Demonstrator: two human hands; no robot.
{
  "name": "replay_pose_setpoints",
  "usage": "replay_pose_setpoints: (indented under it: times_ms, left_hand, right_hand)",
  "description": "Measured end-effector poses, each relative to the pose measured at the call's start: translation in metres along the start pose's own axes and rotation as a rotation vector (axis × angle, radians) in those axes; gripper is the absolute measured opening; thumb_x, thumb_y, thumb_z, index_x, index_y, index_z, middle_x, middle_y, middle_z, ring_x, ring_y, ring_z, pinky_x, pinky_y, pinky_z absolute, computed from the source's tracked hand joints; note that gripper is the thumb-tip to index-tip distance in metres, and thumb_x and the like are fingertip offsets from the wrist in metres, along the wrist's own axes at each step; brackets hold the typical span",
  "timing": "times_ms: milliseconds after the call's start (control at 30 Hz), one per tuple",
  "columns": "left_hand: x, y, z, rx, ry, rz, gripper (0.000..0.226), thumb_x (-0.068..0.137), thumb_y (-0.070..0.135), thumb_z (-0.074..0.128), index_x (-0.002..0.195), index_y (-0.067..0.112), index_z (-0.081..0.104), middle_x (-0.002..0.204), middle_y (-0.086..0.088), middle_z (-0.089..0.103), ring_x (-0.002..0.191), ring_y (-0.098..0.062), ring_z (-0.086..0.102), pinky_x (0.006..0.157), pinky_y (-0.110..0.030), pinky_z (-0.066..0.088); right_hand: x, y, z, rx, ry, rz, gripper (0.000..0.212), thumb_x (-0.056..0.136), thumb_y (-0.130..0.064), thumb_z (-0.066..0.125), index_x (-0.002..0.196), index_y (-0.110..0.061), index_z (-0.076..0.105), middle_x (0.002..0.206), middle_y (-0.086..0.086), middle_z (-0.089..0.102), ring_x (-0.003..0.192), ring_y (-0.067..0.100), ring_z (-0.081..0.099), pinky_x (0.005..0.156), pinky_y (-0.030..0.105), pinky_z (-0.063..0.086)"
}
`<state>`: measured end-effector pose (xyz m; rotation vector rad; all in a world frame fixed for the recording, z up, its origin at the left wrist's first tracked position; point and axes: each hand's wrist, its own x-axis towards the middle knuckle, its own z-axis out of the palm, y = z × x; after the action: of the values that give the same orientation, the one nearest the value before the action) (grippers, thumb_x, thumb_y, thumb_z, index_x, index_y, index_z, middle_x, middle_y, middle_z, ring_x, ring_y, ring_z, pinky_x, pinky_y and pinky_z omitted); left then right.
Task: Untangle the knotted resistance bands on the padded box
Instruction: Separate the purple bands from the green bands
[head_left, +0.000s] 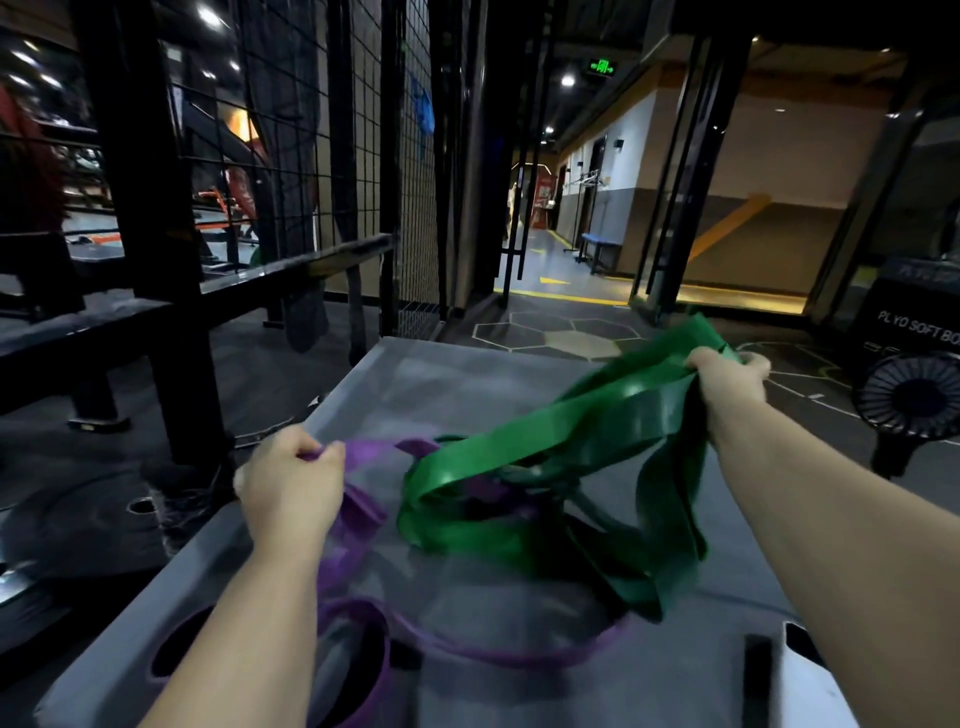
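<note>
Though close — knot (501, 486) blurry, indistinct

Across the middle of the frame, the left hand (291, 486) pinches a purple resistance band (363, 525) at centre left, while the right hand (727, 382) at centre right grips a green resistance band (571, 447), lifted and blurred. Both bands cross in a tangle over the grey padded box (415, 374). A black fan (914, 400) stands at the right edge, and a wire mesh rack (311, 156) fills the upper left.
</note>
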<state>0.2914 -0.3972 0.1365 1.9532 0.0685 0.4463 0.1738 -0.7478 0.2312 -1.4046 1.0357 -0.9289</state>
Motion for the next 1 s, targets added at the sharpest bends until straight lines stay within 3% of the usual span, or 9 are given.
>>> replay_pose_setpoints:
  times_ms: [200, 300, 367, 467, 567, 700, 767, 867, 1000]
  left_hand:
    - [-0.007, -0.013, 0.012, 0.348, -0.312, 0.048, 0.012, 0.081, 0.019, 0.059, 0.073, 0.022, 0.052, 0.09, 0.0, 0.069, 0.088, -0.029, 0.061, 0.071, -0.031, 0.046]
    - [-0.011, -0.016, 0.013, 0.477, -0.47, 0.097, 0.031, 0.085, 0.013, 0.048, 0.107, 0.034, 0.045, 0.091, -0.009, 0.068, 0.076, -0.028, 0.059, 0.066, -0.031, 0.043]
    - [-0.012, -0.02, 0.014, 0.58, -0.61, 0.067, 0.06, 0.086, 0.018, 0.046, 0.14, 0.039, 0.032, 0.116, -0.009, 0.065, 0.094, -0.028, 0.06, 0.08, -0.032, 0.048]
    - [-0.013, -0.023, 0.019, 0.751, -0.695, 0.065, 0.051, 0.086, 0.043, 0.045, 0.136, 0.041, 0.043, 0.135, -0.003, 0.055, 0.121, -0.027, 0.049, 0.098, -0.032, 0.045]
    - [-0.019, -0.015, 0.023, 0.864, -0.742, 0.067, 0.067, 0.081, 0.081, 0.03, 0.129, 0.039, 0.052, 0.134, 0.001, 0.055, 0.129, -0.025, 0.039, 0.094, -0.035, 0.042]
    - [-0.026, -0.012, 0.026, 0.872, -0.694, 0.07, 0.076, 0.073, 0.088, 0.033, 0.124, 0.036, 0.055, 0.127, 0.0, 0.058, 0.121, -0.023, 0.048, 0.086, -0.032, 0.043]
    - [-0.026, -0.016, 0.027, 0.845, -0.676, 0.084, 0.069, 0.076, 0.083, 0.041, 0.125, 0.036, 0.055, 0.126, 0.0, 0.058, 0.117, -0.023, 0.051, 0.085, -0.03, 0.047]
    - [-0.027, -0.013, 0.025, 0.842, -0.632, 0.147, 0.062, 0.08, 0.075, 0.046, 0.123, 0.032, 0.059, 0.125, 0.0, 0.055, 0.12, -0.022, 0.044, 0.088, -0.032, 0.044]
    - [-0.029, -0.009, 0.022, 0.873, -0.579, 0.218, 0.05, 0.087, 0.062, 0.046, 0.113, 0.024, 0.065, 0.101, 0.001, 0.052, 0.118, -0.021, 0.045, 0.089, -0.033, 0.041]
  right_hand:
    - [-0.006, 0.048, 0.011, -0.591, -0.228, -0.049, 0.074, 0.077, -0.024, 0.072, 0.136, -0.021, 0.027, 0.114, 0.016, 0.054, 0.1, 0.037, 0.057, 0.088, 0.044, 0.051]
    - [-0.013, 0.059, 0.02, -0.854, -0.345, -0.118, 0.073, 0.08, -0.03, 0.069, 0.139, -0.025, 0.026, 0.114, 0.016, 0.054, 0.097, 0.036, 0.057, 0.084, 0.04, 0.051]
    - [-0.013, 0.068, 0.026, -0.947, -0.432, -0.154, 0.075, 0.083, -0.04, 0.069, 0.143, -0.03, 0.024, 0.126, 0.019, 0.047, 0.103, 0.038, 0.055, 0.087, 0.042, 0.05]
    - [-0.016, 0.078, 0.035, -1.045, -0.504, -0.251, 0.075, 0.083, -0.062, 0.061, 0.145, -0.035, 0.026, 0.145, 0.02, 0.032, 0.119, 0.042, 0.05, 0.098, 0.046, 0.045]
    - [-0.027, 0.08, 0.039, -1.117, -0.503, -0.384, 0.071, 0.083, -0.074, 0.049, 0.143, -0.041, 0.029, 0.16, 0.015, 0.009, 0.141, 0.04, 0.026, 0.112, 0.053, 0.03]
    - [-0.054, 0.079, 0.048, -1.271, -0.492, -0.77, 0.064, 0.087, -0.075, 0.037, 0.144, -0.049, 0.028, 0.163, 0.002, -0.015, 0.149, 0.026, -0.013, 0.118, 0.054, 0.0]
    - [-0.07, 0.082, 0.057, -1.241, -0.605, -0.9, 0.063, 0.09, -0.071, 0.038, 0.146, -0.046, 0.029, 0.164, -0.004, -0.003, 0.15, 0.018, -0.009, 0.119, 0.05, -0.003]
    - [-0.089, 0.09, 0.073, -1.139, -0.834, -0.902, 0.063, 0.092, -0.064, 0.043, 0.148, -0.04, 0.03, 0.157, -0.007, 0.03, 0.147, 0.014, 0.02, 0.12, 0.046, 0.011]
    - [-0.099, 0.103, 0.078, -1.129, -0.85, -0.894, 0.049, 0.095, -0.063, 0.035, 0.139, -0.042, 0.039, 0.14, -0.006, 0.052, 0.132, 0.017, 0.042, 0.112, 0.045, 0.023]
